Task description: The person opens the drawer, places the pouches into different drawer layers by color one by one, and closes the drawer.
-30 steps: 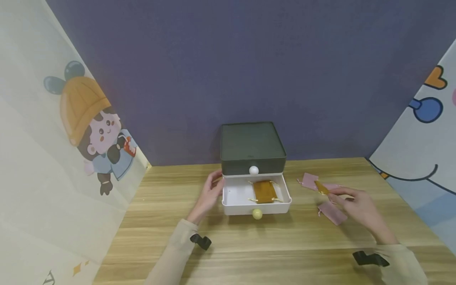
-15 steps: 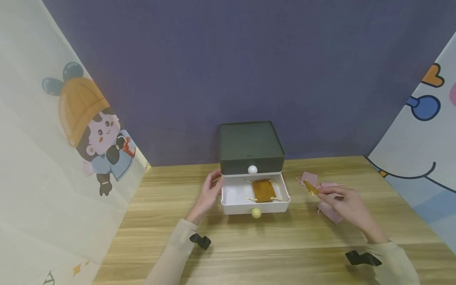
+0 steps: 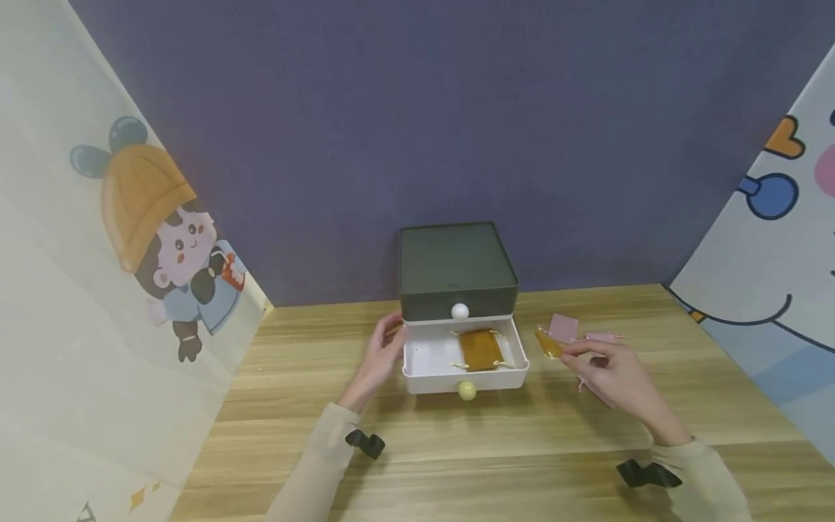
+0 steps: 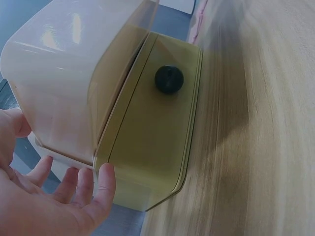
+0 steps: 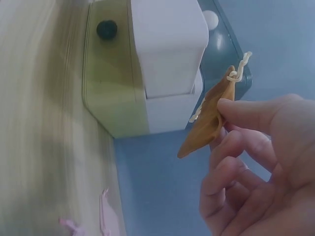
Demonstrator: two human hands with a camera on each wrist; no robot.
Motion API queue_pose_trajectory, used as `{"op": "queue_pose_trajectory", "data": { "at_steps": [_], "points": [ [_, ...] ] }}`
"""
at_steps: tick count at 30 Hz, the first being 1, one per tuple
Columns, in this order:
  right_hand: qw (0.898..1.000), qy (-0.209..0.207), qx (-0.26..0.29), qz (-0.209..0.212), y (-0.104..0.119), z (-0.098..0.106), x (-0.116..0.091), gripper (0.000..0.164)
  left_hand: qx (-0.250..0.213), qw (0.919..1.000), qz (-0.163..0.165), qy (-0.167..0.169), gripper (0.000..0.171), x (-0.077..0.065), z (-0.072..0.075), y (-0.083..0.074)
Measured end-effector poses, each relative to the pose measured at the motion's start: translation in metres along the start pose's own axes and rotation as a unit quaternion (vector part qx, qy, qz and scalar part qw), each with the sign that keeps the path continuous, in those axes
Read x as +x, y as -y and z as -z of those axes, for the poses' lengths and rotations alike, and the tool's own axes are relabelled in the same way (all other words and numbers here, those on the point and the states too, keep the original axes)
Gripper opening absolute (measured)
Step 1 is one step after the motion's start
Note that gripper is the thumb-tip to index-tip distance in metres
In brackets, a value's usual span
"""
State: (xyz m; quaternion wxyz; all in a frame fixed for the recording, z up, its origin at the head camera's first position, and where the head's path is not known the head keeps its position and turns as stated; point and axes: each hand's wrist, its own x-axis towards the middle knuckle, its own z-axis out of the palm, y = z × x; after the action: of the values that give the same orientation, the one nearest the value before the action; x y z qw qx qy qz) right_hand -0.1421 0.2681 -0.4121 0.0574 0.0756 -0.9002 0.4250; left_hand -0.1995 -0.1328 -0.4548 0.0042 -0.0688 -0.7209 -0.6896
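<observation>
In the head view a small drawer unit (image 3: 457, 261) with a dark green top has its white drawer (image 3: 430, 384) pulled out. Mustard-coloured drawstring pouch fabric (image 3: 480, 350) with cream cords lies flat in the drawer's right half. My left hand (image 3: 378, 357) rests against the unit's left side; in the left wrist view its fingers (image 4: 106, 189) are spread and touch the casing. Between thumb and fingers my right hand (image 3: 616, 380) pinches another mustard drawstring pouch (image 5: 206, 120), held just right of the drawer. Its cream cords dangle free.
Pink drawstring pouches (image 3: 563, 328) lie on the wooden table (image 3: 496, 449), right of the unit and partly under my right hand. A closed yellow-green drawer (image 4: 147, 118) with a dark knob sits below the white one. A dark blue panel (image 3: 457, 109) stands behind.
My right hand has moved left with the mustard pouch, from above the pink pouches toward the white drawer. My left hand stays at the unit's side.
</observation>
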Motion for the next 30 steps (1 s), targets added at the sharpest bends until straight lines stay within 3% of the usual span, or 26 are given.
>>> {"op": "queue_pose_trajectory", "data": {
  "at_steps": [6,17,26,30],
  "points": [
    [1.0,-0.005,0.006,0.024,0.008,-0.003,0.002,0.023,-0.004,1.0,-0.004,0.0,0.05,0.0,-0.001,-0.001],
    [0.999,0.021,0.039,0.011,0.027,-0.006,0.005,0.029,0.005,1.0,0.002,-0.001,0.05,0.0,-0.001,-0.001],
    [0.998,-0.022,0.016,0.053,0.035,-0.017,0.005,0.018,0.01,0.9999,-0.004,0.001,0.051,-0.001,-0.001,-0.002],
    [0.998,-0.018,0.015,0.058,0.041,-0.02,0.007,0.018,0.008,1.0,0.0,-0.003,0.05,-0.001,0.0,-0.001]
  ]
}}
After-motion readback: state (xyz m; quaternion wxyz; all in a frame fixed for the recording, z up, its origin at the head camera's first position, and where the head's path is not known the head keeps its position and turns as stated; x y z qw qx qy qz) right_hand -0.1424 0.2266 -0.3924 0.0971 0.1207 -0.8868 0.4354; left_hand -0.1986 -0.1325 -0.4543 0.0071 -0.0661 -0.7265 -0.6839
